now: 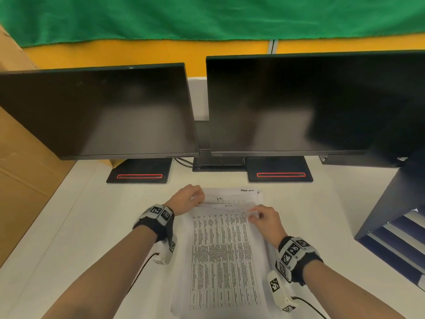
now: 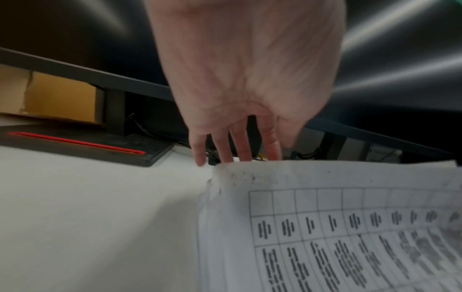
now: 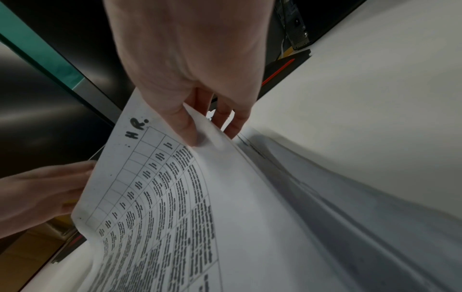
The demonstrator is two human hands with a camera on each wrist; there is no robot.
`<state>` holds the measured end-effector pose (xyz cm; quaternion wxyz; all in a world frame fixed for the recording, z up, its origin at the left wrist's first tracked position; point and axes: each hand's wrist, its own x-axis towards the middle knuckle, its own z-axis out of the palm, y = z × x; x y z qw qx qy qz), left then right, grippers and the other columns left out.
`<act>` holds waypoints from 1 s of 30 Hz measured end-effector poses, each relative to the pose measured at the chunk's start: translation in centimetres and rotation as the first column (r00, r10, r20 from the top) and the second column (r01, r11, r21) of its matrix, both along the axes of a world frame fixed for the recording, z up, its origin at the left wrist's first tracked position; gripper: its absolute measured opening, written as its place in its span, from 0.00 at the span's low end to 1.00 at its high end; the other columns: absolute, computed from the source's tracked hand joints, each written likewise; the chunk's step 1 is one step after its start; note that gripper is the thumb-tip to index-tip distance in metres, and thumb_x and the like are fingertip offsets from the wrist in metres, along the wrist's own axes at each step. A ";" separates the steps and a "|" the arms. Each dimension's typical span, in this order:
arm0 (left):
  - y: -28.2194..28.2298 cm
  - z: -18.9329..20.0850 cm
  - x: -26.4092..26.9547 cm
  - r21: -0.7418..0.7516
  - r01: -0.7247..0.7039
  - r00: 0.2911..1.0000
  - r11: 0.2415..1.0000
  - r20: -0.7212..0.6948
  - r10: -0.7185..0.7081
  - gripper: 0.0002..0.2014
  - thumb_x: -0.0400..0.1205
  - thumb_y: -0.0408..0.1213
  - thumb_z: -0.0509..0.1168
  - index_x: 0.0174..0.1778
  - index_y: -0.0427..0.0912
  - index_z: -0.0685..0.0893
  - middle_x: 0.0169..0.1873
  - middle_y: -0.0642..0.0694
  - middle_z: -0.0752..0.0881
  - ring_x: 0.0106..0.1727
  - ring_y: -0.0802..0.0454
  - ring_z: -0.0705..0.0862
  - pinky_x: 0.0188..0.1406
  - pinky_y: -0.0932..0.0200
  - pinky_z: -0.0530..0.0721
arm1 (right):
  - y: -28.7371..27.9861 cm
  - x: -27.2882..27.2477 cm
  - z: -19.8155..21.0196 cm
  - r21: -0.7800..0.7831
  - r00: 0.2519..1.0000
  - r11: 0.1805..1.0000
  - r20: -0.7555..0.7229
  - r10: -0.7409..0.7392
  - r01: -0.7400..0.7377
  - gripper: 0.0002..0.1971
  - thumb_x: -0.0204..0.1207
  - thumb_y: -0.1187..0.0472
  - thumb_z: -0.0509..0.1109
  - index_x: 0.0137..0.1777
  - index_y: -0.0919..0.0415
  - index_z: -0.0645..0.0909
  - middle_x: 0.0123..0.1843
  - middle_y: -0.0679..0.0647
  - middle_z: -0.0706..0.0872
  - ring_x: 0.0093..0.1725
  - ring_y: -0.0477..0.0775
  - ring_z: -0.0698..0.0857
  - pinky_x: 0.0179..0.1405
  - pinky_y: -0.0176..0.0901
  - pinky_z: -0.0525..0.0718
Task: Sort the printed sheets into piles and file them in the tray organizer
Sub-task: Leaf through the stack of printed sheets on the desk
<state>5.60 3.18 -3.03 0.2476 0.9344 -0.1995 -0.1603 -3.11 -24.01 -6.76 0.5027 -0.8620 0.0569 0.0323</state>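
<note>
A stack of printed sheets (image 1: 232, 196) lies on the white desk (image 1: 92, 238) in front of me. Its top sheet (image 1: 225, 249), a dense table with "HR." handwritten at its corner (image 3: 136, 128), is lifted at the far end. My right hand (image 1: 255, 214) pinches its far right corner, thumb (image 3: 190, 130) on top and fingers beneath. Fairly straight fingers (image 2: 225, 150) of my left hand (image 1: 195, 196) reach down behind the far left corner and touch the sheet's back. A dark blue tray organizer (image 1: 391, 215) stands at the right.
Two dark monitors (image 1: 103, 111) (image 1: 299, 102) on black bases with red stripes (image 1: 139, 176) stand close behind the sheets. A large cardboard box (image 1: 25, 169) borders the desk's left side. Cables (image 1: 184, 161) run between the monitor bases.
</note>
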 end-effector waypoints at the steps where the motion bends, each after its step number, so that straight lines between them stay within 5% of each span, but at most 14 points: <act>1: -0.2 -0.1 0.3 0.031 -0.037 0.999 0.999 0.027 0.036 0.08 0.84 0.38 0.57 0.54 0.45 0.79 0.54 0.44 0.80 0.56 0.47 0.78 0.58 0.53 0.75 | 0.0 -0.1 0.3 0.008 1.000 1.000 0.012 0.001 -0.001 0.08 0.73 0.69 0.70 0.45 0.58 0.88 0.39 0.52 0.86 0.31 0.40 0.75 0.35 0.29 0.72; 3: -0.6 -0.1 0.6 0.100 -0.066 0.995 0.993 0.077 0.058 0.09 0.83 0.34 0.57 0.56 0.44 0.78 0.55 0.45 0.82 0.55 0.46 0.79 0.58 0.51 0.77 | 0.0 -0.2 0.6 0.036 1.000 0.999 0.028 0.003 -0.004 0.10 0.73 0.70 0.70 0.42 0.54 0.88 0.39 0.53 0.87 0.33 0.40 0.78 0.37 0.30 0.75; 6: -1.3 0.1 0.8 0.278 -0.011 0.993 0.960 0.114 -0.021 0.06 0.79 0.39 0.65 0.51 0.47 0.80 0.52 0.49 0.84 0.54 0.48 0.80 0.59 0.51 0.74 | -0.1 -0.3 0.6 0.047 1.000 0.999 0.022 -0.004 0.003 0.11 0.73 0.71 0.70 0.42 0.53 0.88 0.44 0.59 0.90 0.45 0.55 0.85 0.49 0.44 0.80; 8: -1.5 0.2 0.8 0.310 0.014 0.986 0.951 0.152 -0.063 0.05 0.79 0.41 0.66 0.48 0.46 0.81 0.49 0.49 0.85 0.52 0.48 0.81 0.56 0.54 0.74 | -0.1 -0.3 0.5 0.052 1.000 0.999 0.002 -0.012 0.012 0.10 0.73 0.70 0.70 0.44 0.56 0.89 0.44 0.57 0.90 0.46 0.54 0.85 0.50 0.42 0.80; 11: -1.3 0.2 0.5 0.208 0.016 0.986 0.978 0.158 -0.049 0.05 0.81 0.40 0.65 0.46 0.44 0.85 0.44 0.49 0.83 0.46 0.51 0.78 0.47 0.61 0.71 | -0.1 -0.2 0.4 0.020 0.998 0.998 -0.011 -0.065 0.065 0.08 0.72 0.71 0.72 0.49 0.63 0.87 0.48 0.54 0.80 0.46 0.51 0.80 0.50 0.30 0.76; 15: -0.3 0.6 -0.2 -0.039 0.015 1.000 0.999 0.027 -0.014 0.04 0.79 0.38 0.69 0.44 0.45 0.88 0.41 0.53 0.79 0.44 0.54 0.80 0.45 0.70 0.76 | -0.1 -0.2 0.0 0.060 0.993 0.991 -0.011 -0.120 0.120 0.07 0.71 0.72 0.73 0.47 0.63 0.86 0.61 0.52 0.73 0.57 0.51 0.78 0.62 0.41 0.76; 19: -0.1 0.7 -0.2 -0.082 0.005 0.992 0.997 -0.126 -0.016 0.05 0.81 0.41 0.67 0.47 0.48 0.88 0.48 0.51 0.85 0.48 0.54 0.82 0.51 0.65 0.80 | 0.1 -0.3 0.8 0.075 0.999 0.996 -0.009 -0.051 0.051 0.14 0.71 0.71 0.72 0.38 0.49 0.84 0.45 0.52 0.86 0.38 0.45 0.78 0.42 0.36 0.75; 24: -1.2 0.3 0.8 0.133 -0.099 0.991 0.986 -0.074 0.109 0.15 0.85 0.34 0.55 0.63 0.39 0.82 0.61 0.39 0.79 0.63 0.43 0.77 0.64 0.54 0.72 | -0.1 -0.2 0.8 0.069 0.998 0.996 0.000 -0.061 0.061 0.15 0.69 0.72 0.74 0.36 0.47 0.84 0.38 0.48 0.87 0.36 0.46 0.79 0.37 0.26 0.74; 30: -2.2 0.5 1.2 0.264 -0.048 0.999 0.963 0.036 0.040 0.06 0.75 0.38 0.70 0.44 0.43 0.82 0.43 0.48 0.82 0.46 0.48 0.79 0.43 0.59 0.72 | -0.3 -0.5 0.6 0.080 0.999 0.996 -0.024 -0.039 0.041 0.08 0.71 0.67 0.74 0.43 0.52 0.87 0.44 0.56 0.90 0.39 0.52 0.82 0.49 0.48 0.82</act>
